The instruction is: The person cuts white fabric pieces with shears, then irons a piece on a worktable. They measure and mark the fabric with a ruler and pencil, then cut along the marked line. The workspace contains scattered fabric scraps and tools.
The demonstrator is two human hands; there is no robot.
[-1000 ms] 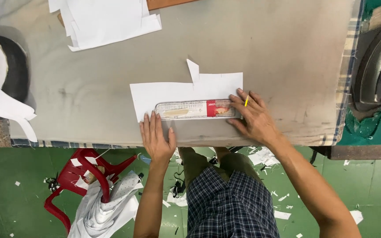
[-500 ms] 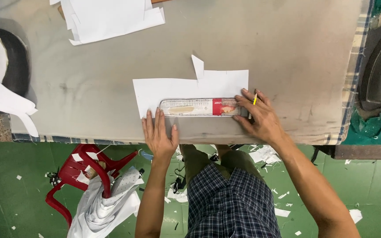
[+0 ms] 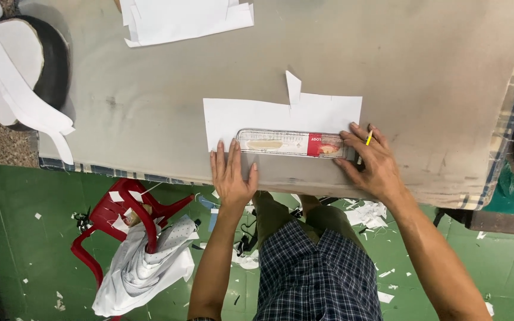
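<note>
Around the ruler, the desk lies bare to the left, right and far side. A paper stack blocks only the far edge, well apart.

A grey cloth-covered surface is edged with checked fabric. Below, a green floor is littered with paper scraps, and a red plastic chair is draped with white cloth.

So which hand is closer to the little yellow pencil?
The right hand: the yellow pencil sticks out between its fingers. The left hand is far off, at the other end of the clear ruler.
</note>
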